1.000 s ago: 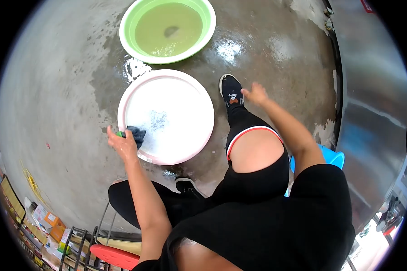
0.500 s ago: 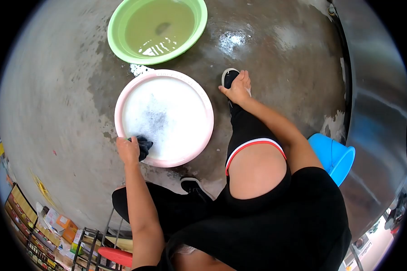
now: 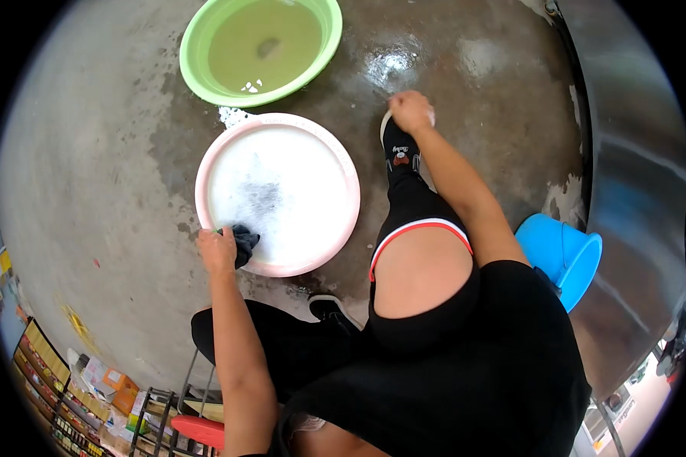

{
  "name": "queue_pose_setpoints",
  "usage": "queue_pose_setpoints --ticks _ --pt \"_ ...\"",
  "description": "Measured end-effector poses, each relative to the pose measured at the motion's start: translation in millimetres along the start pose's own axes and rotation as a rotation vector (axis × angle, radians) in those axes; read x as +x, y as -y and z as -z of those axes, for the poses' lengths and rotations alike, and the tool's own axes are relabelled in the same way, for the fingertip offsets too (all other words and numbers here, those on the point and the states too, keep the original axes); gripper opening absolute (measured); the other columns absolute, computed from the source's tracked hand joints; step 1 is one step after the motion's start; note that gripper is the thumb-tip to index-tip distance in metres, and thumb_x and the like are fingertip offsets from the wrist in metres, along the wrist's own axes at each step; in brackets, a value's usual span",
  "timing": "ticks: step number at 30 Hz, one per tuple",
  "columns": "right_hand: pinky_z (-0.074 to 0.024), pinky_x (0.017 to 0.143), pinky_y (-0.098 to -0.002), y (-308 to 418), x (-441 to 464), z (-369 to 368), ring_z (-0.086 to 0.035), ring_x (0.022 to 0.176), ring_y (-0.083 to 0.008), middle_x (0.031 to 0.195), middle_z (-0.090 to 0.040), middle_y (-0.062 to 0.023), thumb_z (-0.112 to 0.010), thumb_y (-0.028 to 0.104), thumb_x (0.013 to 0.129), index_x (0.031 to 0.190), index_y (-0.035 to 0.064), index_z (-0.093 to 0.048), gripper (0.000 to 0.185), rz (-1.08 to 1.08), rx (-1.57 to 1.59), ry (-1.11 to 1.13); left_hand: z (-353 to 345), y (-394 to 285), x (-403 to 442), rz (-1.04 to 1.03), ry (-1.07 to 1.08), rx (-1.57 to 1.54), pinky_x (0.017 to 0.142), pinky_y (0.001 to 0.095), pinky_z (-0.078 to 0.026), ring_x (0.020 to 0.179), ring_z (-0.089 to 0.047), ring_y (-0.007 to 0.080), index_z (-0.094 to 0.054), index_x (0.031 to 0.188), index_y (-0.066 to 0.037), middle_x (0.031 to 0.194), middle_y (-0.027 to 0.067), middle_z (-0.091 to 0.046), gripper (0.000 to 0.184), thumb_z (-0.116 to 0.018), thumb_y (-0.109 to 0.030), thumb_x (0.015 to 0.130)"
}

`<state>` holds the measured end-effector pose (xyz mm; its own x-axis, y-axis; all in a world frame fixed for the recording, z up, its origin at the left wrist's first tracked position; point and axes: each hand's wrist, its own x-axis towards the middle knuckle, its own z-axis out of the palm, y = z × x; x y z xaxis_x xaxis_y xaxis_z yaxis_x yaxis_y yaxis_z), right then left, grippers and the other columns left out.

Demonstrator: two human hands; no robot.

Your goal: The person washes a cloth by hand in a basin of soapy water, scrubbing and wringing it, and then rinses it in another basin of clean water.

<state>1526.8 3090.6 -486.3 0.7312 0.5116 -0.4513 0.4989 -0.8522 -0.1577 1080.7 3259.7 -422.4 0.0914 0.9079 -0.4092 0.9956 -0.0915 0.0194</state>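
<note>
A pink-rimmed basin (image 3: 351,199) full of white suds stands on the wet floor, with a greyish patch in the foam. At its lower left rim my left hand (image 3: 218,250) is closed around a dark cloth (image 3: 243,245), which hangs over the inside edge of the basin. My right hand (image 3: 411,112) is above the toe of the black shoe (image 3: 399,145), apart from the basin. Its fingers are curled, with a bit of white foam on its side; whether anything is inside them is hidden.
Beyond the pink basin stands a green basin (image 3: 196,67) of murky water with a dark spot in it. A blue bucket (image 3: 545,242) is at the right beside a metal surface (image 3: 633,190). Lower left are a red stool seat (image 3: 198,431), racks and boxes.
My left hand has come to the basin's rim and closed around the cloth. My right hand has moved up and left to the shoe's toe, and its spread fingers have curled in.
</note>
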Motion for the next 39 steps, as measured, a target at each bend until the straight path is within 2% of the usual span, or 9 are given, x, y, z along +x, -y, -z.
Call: queue_pose_setpoints --ticks 4,10,16,19,24,26,28,30,39 --pt "-0.0443 0.085 -0.0411 -138 25 49 -0.055 0.104 -0.0301 0.110 -0.058 -0.0142 -0.054 0.029 0.080 0.110 0.0093 -0.059 0.036 -0.808 -0.232 -0.381 -19 14 4 -0.089 -0.135 0.056 0.079 0.0438 -0.045 0.092 -0.054 0.0389 -0.044 0.102 0.008 0.100 0.0266 -0.052 0.049 -0.058 -0.031 0.076" --pt "-0.0500 0.069 -0.0374 -105 33 39 -0.061 0.079 -0.0307 0.089 -0.063 -0.0146 -0.052 0.021 0.080 0.098 0.0038 -0.059 0.026 0.017 0.105 -0.277 -15 6 0 -0.063 -0.157 -0.023 0.076 0.0441 -0.046 0.088 -0.055 0.0394 -0.043 0.099 0.008 0.097 0.0260 -0.052 0.045 -0.058 -0.028 0.076" --pt "-0.0513 0.066 -0.0293 29 -31 5 -0.060 0.074 -0.0164 0.084 -0.060 -0.0089 -0.052 0.014 0.086 0.097 0.0004 -0.055 0.017 -0.096 1.125 1.049 -17 10 -1 -0.092 -0.157 0.027 0.076 0.0441 -0.045 0.087 -0.055 0.0393 -0.044 0.097 0.008 0.095 0.0255 -0.053 0.044 -0.059 -0.028 0.076" --pt "-0.0420 0.080 -0.0416 -21 66 9 -0.054 0.090 -0.0316 0.084 -0.058 -0.0157 -0.053 0.017 0.079 0.095 0.0002 -0.055 0.023 0.119 0.339 -0.733 -12 4 1 -0.083 -0.137 0.020 0.076 0.0441 -0.045 0.087 -0.055 0.0392 -0.045 0.097 0.007 0.095 0.0252 -0.053 0.042 -0.059 -0.027 0.076" --pt "-0.0459 0.076 -0.0386 -29 23 44 -0.057 0.086 -0.0319 0.084 -0.060 -0.0174 -0.052 0.014 0.081 0.098 -0.0016 -0.053 0.023 0.474 0.456 -0.221 -11 1 -9 -0.020 -0.163 -0.007 0.076 0.0442 -0.045 0.087 -0.054 0.0391 -0.045 0.097 0.007 0.095 0.0245 -0.053 0.040 -0.057 -0.026 0.077" --pt "-0.0470 0.078 -0.0381 -8 -29 43 -0.059 0.087 -0.0296 0.087 -0.062 -0.0165 -0.050 0.015 0.083 0.099 -0.0004 -0.055 0.023 0.072 1.102 0.891 -10 3 -5 -0.065 -0.120 0.018 0.077 0.0443 -0.045 0.088 -0.054 0.0385 -0.044 0.099 0.007 0.096 0.0241 -0.052 0.042 -0.059 -0.025 0.076" --pt "-0.0495 0.073 -0.0380 -48 5 17 -0.061 0.080 -0.0281 0.086 -0.063 -0.0169 -0.053 0.021 0.082 0.100 0.0011 -0.056 0.027 -0.151 1.155 0.705 1 -4 -7 -0.023 -0.118 -0.034 0.077 0.0444 -0.045 0.088 -0.054 0.0383 -0.043 0.099 0.006 0.097 0.0239 -0.051 0.042 -0.061 -0.024 0.076" --pt "-0.0499 0.068 -0.0375 -74 31 23 -0.063 0.072 -0.0261 0.082 -0.064 -0.0167 -0.056 0.027 0.082 0.098 0.0017 -0.057 0.030 -0.224 -0.215 -0.729 3 -7 -12 0.020 -0.105 -0.083 0.077 0.0445 -0.045 0.089 -0.053 0.0381 -0.042 0.100 0.006 0.097 0.0236 -0.051 0.043 -0.062 -0.023 0.075" --pt "-0.0472 0.068 -0.0347 22 44 205 -0.057 0.070 -0.0188 0.070 -0.058 -0.0042 -0.054 0.038 0.083 0.076 0.0057 -0.055 0.033 0.296 0.512 0.234 -5 2 -7 0.027 -0.109 -0.131 0.081 0.0436 -0.044 0.092 -0.052 0.0388 -0.042 0.100 0.006 0.094 0.0233 -0.052 0.043 -0.062 -0.023 0.075"
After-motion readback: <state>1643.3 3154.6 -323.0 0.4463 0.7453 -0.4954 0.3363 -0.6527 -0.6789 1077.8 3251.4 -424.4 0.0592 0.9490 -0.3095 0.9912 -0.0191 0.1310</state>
